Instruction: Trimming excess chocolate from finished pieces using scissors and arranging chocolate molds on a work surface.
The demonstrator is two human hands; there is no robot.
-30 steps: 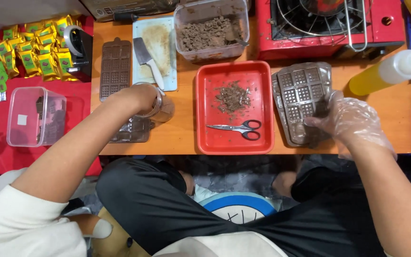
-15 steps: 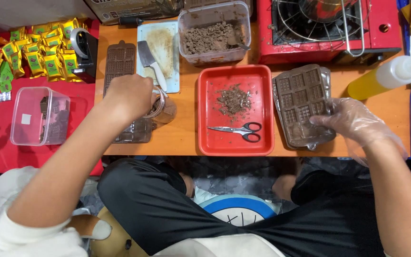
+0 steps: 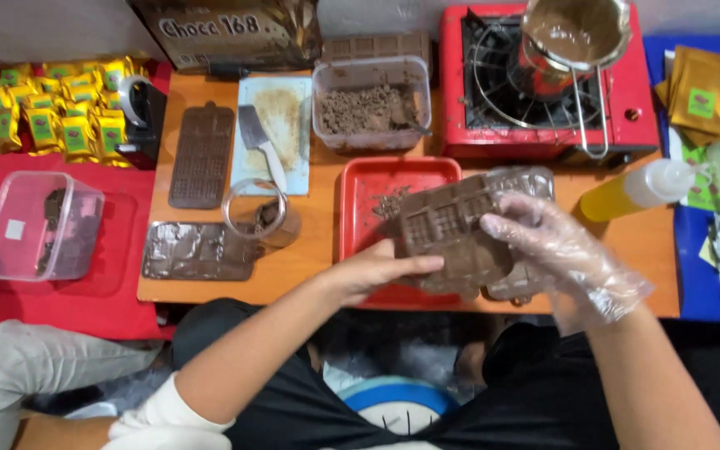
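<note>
Both hands pinch the chocolate mould (image 3: 452, 229) over the red tray (image 3: 358, 208), its long axis crosswise: left hand (image 3: 374, 271) at its near-left edge, gloved right hand (image 3: 556, 242) on its right end.

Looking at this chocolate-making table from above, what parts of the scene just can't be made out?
- Head view: the scissors on the red tray are hidden behind the chocolate mould held by the left hand and the gloved right hand.
- The pot on the red stove is cut off by the top edge.
- What lies in the clear box is too dim to identify.
</note>
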